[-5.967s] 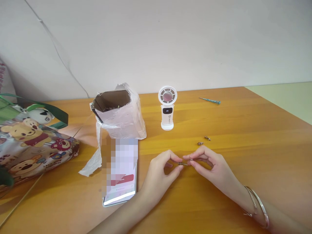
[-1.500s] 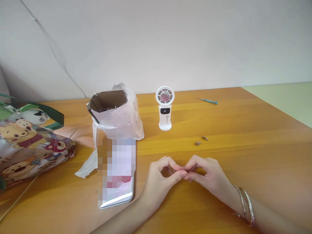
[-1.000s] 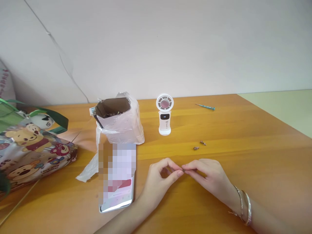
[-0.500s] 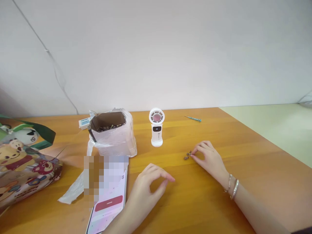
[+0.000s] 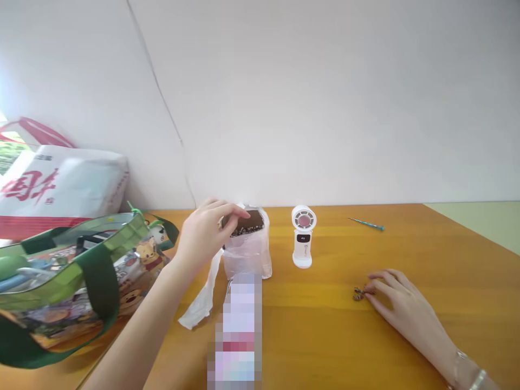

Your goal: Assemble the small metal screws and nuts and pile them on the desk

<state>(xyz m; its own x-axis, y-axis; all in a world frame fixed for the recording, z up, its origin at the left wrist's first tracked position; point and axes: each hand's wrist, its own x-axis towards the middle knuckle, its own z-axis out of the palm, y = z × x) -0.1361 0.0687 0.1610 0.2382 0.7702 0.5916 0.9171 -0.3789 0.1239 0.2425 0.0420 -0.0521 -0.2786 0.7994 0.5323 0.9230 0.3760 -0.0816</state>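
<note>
My left hand (image 5: 211, 230) is above the left rim of a box wrapped in white plastic (image 5: 247, 254); its thumb and forefinger are pinched together, and anything between them is too small to make out. Many small dark pieces (image 5: 247, 231) lie inside the box. On the right, my right hand (image 5: 396, 300) rests low over the table, thumb and forefinger closed at a few small brown metallic pieces (image 5: 358, 294). Whether one of these is in its fingertips is hard to tell.
A white handheld fan (image 5: 303, 238) stands mid-table, with a teal screwdriver (image 5: 368, 223) behind to the right. A partly blurred phone (image 5: 238, 336) lies before the box. Left are a green-strapped cartoon bag (image 5: 138, 265) and a white-and-red bag (image 5: 69, 184).
The view has turned left, bringing the white-and-red bag in. My left hand has moved from over the table beside the phone up to the box. My right hand stays by the small pieces.
</note>
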